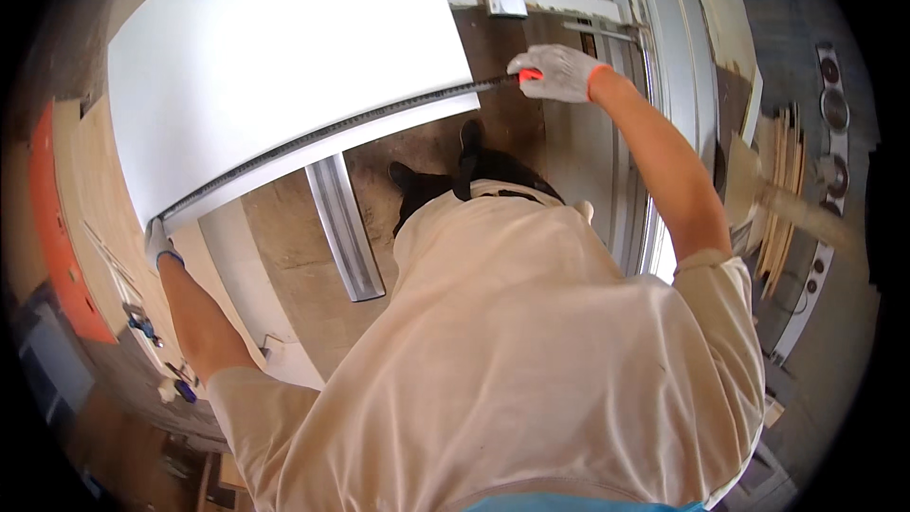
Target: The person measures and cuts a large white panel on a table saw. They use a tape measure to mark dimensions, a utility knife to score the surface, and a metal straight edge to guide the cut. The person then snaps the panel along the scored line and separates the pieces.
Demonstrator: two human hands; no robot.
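A large white panel (pixel 294 38) lies in front of me. Along its near edge stretches the dark blade of a tape measure (pixel 322 136). My right hand (pixel 561 74), in a pale glove with an orange cuff, is closed around the red tape case just past the panel's right edge. At the panel's near left corner, my left hand (pixel 161 242), also gloved, pinches the end of the blade; its fingertips are partly hidden. The blade sags slightly between my hands and runs nearly the panel's full width.
A metal support bar (pixel 344 228) juts toward me from under the panel. Metal rails (pixel 654 133) run along the right, with wooden strips (pixel 785 194) beyond. Light boards (pixel 90 156) and an orange piece (pixel 62 228) stand at left. My feet (pixel 471 136) are beside the near edge.
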